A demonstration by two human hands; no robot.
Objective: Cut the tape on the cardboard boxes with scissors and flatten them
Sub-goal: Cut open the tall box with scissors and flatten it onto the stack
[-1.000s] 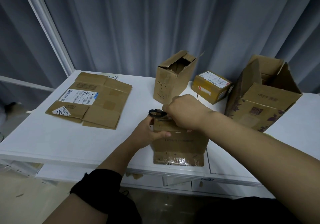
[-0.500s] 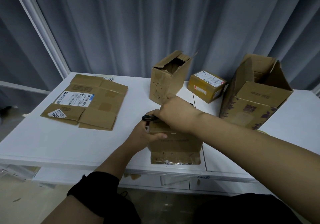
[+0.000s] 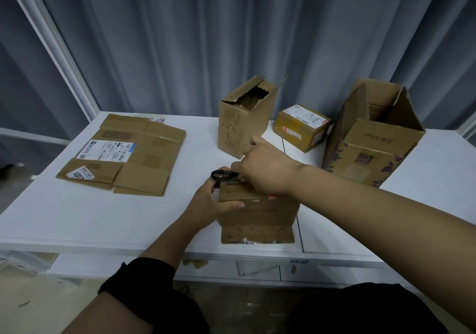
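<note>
Right grip (image 3: pixel 266 170) is curling around the scissors (image 3: pixel 221 175) over the box (image 3: pixel 257 216) top, index finger pointing out; left grip (image 3: pixel 207 204), just below, is clasping the box's left side, thumb lying across its front.

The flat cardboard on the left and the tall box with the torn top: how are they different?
The flattened cardboard lies flat; the tall box stands upright with a ragged hole on top. The flattened cardboard carries white printed labels; the tall box shows handwritten marks. Both are brown cardboard.

A white table (image 3: pixel 51 217) stands before grey curtains (image 3: pixel 180 37).
</note>
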